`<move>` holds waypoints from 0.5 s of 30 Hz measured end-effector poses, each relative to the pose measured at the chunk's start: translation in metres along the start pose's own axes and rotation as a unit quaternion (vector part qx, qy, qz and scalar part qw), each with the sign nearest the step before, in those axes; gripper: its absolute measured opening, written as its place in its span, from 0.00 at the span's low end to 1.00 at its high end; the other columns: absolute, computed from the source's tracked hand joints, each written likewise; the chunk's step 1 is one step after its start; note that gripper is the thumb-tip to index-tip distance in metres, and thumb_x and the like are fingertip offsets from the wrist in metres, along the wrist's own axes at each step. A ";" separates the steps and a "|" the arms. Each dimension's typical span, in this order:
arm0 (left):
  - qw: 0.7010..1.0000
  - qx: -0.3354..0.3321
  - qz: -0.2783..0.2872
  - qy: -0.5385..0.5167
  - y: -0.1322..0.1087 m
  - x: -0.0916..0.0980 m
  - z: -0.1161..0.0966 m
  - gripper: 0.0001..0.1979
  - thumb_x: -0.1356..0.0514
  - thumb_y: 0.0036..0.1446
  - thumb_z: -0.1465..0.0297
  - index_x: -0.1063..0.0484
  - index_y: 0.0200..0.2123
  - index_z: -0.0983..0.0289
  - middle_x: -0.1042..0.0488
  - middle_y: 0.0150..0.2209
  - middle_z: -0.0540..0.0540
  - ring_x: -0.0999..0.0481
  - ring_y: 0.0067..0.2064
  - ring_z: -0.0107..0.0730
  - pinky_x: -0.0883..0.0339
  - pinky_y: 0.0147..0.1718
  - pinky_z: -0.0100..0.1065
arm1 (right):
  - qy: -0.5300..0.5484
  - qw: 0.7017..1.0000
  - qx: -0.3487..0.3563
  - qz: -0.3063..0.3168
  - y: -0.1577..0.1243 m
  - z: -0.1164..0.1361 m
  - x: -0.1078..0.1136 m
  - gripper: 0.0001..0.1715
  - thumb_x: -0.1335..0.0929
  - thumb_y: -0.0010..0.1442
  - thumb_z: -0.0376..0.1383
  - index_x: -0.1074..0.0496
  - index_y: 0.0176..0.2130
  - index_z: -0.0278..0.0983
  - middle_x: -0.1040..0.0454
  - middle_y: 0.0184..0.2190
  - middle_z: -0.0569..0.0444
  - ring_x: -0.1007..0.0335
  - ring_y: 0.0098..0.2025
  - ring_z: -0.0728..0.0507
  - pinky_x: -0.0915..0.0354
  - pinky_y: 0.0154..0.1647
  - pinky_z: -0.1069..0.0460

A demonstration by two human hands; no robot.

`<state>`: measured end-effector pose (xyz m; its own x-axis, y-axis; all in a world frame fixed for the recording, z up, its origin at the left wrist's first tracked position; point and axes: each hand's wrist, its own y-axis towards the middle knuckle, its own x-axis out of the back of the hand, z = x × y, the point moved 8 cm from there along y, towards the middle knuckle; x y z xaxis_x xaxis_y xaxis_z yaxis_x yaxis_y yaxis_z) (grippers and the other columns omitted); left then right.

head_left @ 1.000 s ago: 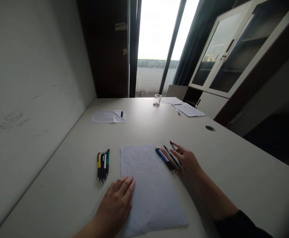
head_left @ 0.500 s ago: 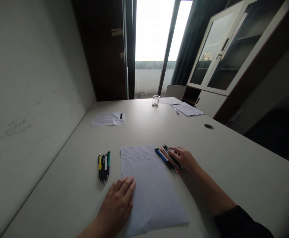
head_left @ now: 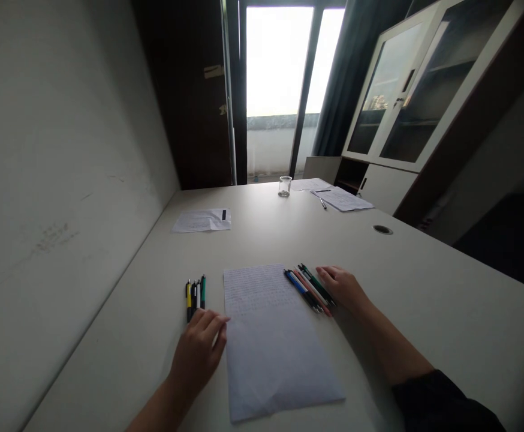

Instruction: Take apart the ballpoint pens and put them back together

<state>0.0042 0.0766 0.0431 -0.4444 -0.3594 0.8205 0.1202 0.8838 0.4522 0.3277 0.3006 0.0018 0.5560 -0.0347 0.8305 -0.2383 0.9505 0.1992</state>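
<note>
A lined sheet of paper lies in front of me on the pale desk. Left of it sits a row of several pens with yellow, black, white and green barrels. My left hand covers their near ends, fingers curled down onto them; I cannot tell if it grips one. Right of the sheet lies a second bunch of pens in blue, red, black and green. My right hand rests flat beside that bunch, fingers stretched and touching the green pen.
Further back on the desk are a folded sheet with a black clip, a small glass, more papers with a pen and a cable hole. A wall runs along the left; a glass-door cabinet stands at the right.
My left hand slid left off the sheet's edge onto the near ends of the left pens. My right hand pushed the green pen in against the right bunch and lies flatter.
</note>
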 end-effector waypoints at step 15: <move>0.965 0.234 -0.002 0.117 -0.010 0.016 0.120 0.09 0.46 0.58 0.63 0.34 0.29 0.60 0.26 0.31 0.54 0.27 0.36 0.40 0.38 0.38 0.36 | 0.000 0.997 -0.023 -0.069 -0.005 -0.007 0.016 0.25 0.41 0.65 0.47 0.23 0.44 0.36 0.21 0.44 0.45 0.26 0.46 0.39 0.35 0.46 0.49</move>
<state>-0.1105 0.0983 0.0095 -0.2254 -0.3732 0.8999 -0.3195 0.9010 0.2936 0.3437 0.2973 0.0106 0.5804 -0.1657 0.7973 -0.1227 0.9501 0.2868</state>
